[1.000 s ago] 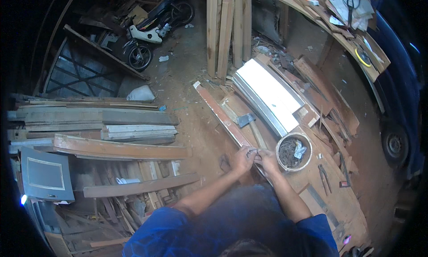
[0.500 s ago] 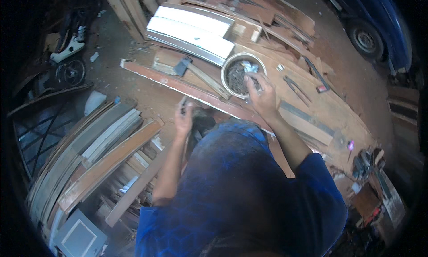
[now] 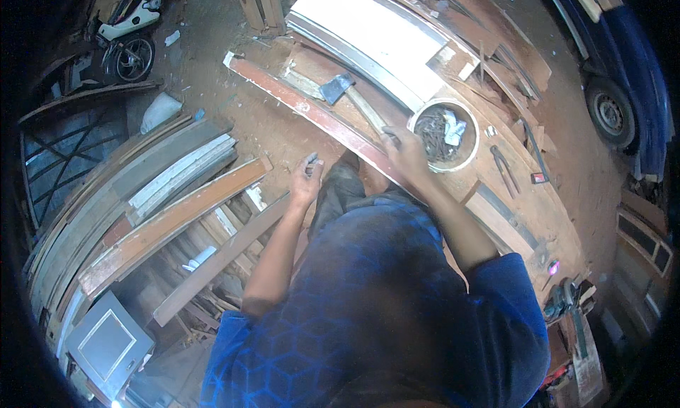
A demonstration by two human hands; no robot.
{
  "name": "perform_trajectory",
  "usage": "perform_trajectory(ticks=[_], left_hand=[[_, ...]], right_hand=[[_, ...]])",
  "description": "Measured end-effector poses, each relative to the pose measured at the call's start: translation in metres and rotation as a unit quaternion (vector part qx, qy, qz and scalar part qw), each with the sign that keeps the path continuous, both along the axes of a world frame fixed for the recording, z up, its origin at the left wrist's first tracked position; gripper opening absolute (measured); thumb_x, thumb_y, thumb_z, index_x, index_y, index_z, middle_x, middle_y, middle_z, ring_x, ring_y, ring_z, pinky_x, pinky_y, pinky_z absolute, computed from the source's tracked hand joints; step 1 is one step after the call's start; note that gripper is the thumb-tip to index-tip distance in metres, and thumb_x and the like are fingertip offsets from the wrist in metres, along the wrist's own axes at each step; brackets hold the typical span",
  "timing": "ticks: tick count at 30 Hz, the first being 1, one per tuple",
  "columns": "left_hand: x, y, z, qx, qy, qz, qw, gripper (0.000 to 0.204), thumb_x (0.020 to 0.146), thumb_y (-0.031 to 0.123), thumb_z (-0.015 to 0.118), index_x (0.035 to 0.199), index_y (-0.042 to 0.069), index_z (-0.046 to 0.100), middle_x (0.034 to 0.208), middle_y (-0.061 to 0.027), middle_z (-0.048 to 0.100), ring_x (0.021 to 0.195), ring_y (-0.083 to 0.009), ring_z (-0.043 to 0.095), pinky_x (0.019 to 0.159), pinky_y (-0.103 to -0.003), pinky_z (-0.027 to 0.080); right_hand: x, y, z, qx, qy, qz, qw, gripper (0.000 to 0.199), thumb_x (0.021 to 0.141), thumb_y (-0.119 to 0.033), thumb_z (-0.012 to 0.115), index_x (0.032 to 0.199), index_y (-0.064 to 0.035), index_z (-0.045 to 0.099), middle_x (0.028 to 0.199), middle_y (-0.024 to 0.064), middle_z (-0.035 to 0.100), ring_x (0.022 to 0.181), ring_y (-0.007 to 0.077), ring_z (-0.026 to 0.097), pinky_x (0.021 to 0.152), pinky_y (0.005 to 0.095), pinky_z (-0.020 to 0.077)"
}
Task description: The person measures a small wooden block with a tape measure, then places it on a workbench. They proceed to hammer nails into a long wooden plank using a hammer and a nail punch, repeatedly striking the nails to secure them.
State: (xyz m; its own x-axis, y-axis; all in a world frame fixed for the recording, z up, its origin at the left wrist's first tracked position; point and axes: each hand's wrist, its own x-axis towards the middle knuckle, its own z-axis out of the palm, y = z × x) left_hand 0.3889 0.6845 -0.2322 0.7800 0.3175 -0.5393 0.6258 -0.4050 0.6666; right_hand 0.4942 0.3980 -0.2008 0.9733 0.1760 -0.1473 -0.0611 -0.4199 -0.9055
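Observation:
My left hand (image 3: 306, 183) hangs over the dirt floor beside my knee, with its fingers pinched on a small dark piece that I cannot make out. My right hand (image 3: 405, 153) rests on the wooden workbench (image 3: 559, 224), its fingers curled at the end of a hammer's handle. The hammer (image 3: 338, 89) lies with its grey head pointing away from me. Just right of that hand stands a round white bowl (image 3: 473, 128) holding nails and a scrap of paper. A long reddish board (image 3: 312, 114) runs along the bench's near edge.
A white panel (image 3: 375, 32) lies at the back of the bench, and pliers (image 3: 504, 168) lie to the right of the bowl. Stacked boards (image 3: 163, 188) and a grey framed panel (image 3: 106, 341) cover the floor on my left. A motorbike wheel (image 3: 131, 57) is far left, a blue car (image 3: 609, 114) far right.
My right hand has left the bowl of nails and come to the hammer's handle. My left hand has dropped away from the bench with the small piece. My view has swung left.

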Motion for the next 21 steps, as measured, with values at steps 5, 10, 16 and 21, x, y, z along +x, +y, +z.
perform_trajectory(ticks=[5,10,16,21], left_hand=[[0.027,0.052,-0.053,-0.010,0.003,0.073,0.997,0.061,0.096,0.039,0.071,0.138,-0.004,0.059,0.121,-0.0173,0.068,0.104,-0.0243,0.066,0.092,-0.036,0.053],[0.107,0.054,-0.071,-0.176,0.154,0.269,0.934,0.095,0.090,0.053,0.075,0.155,-0.001,0.034,0.122,-0.0160,0.066,0.109,-0.0250,0.064,0.089,-0.038,0.055],[0.166,0.018,-0.117,0.051,0.146,0.226,0.962,0.114,0.079,0.056,0.084,0.151,-0.014,0.030,0.153,-0.0277,0.043,0.132,-0.0397,0.053,0.112,-0.045,0.042],[0.137,0.008,-0.158,-0.090,0.105,0.276,0.951,0.106,0.079,0.049,0.086,0.147,-0.016,0.036,0.145,-0.0301,0.051,0.132,-0.0356,0.053,0.111,-0.044,0.042]], right_hand=[[0.053,0.073,-0.060,-0.104,0.140,0.098,0.980,0.046,0.093,-0.037,0.068,0.119,0.0011,0.069,0.110,0.0284,0.070,0.105,0.0434,0.068,0.094,0.0493,0.0524],[0.045,0.090,-0.064,-0.066,0.168,0.174,0.968,0.068,0.088,-0.048,0.076,0.130,0.0029,0.063,0.118,0.0293,0.067,0.109,0.0400,0.067,0.095,0.0468,0.0508],[0.003,0.071,-0.047,-0.223,0.121,0.200,0.946,0.077,0.084,-0.038,0.082,0.144,-0.0003,0.051,0.137,0.0302,0.057,0.129,0.0427,0.055,0.110,0.0474,0.0417],[-0.069,0.005,-0.025,-0.159,0.078,0.116,0.977,0.081,0.086,-0.033,0.082,0.148,0.0024,0.045,0.141,0.0311,0.054,0.134,0.0466,0.051,0.111,0.0501,0.0414]])
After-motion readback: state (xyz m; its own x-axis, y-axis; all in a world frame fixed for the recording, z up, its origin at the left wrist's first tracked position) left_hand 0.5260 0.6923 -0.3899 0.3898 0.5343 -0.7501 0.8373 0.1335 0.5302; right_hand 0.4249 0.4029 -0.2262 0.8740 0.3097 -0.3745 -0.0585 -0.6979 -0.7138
